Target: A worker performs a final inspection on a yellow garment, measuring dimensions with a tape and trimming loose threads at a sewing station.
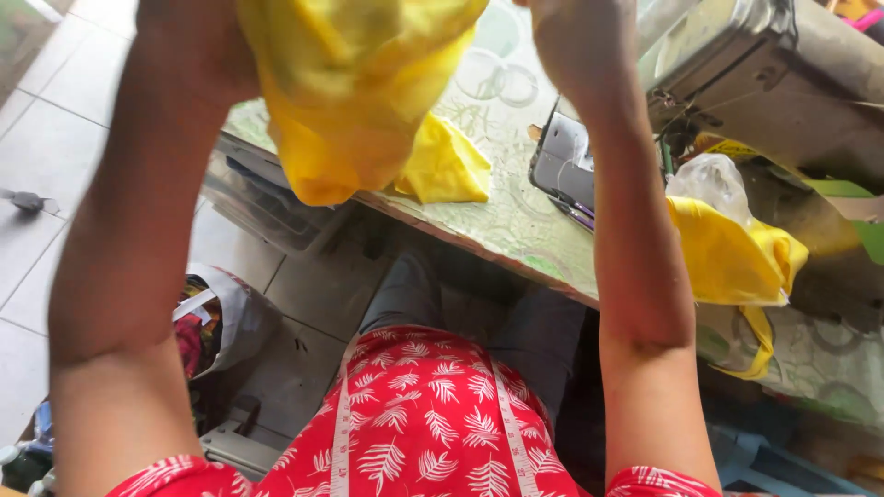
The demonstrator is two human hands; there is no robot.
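Both my arms are raised over the table edge. My left hand [198, 46] sits at the top left against a bunched yellow fabric [350, 92], which hangs from it above the table; the fingers are hidden behind the cloth. At the top edge, just right of the fabric, my right hand [575, 37] has its fingers cut off by the frame. I cannot tell if it holds the cloth. A fold of the same yellow cloth [447, 166] rests on the table.
A grey sewing machine [737, 74] stands on the green patterned table [516, 221] to the right. Beside it lie another yellow cloth [732, 262] and a clear plastic bag [709, 179]. A bag of scraps [226, 317] sits on the tiled floor. A tape measure [343, 433] hangs over my red shirt.
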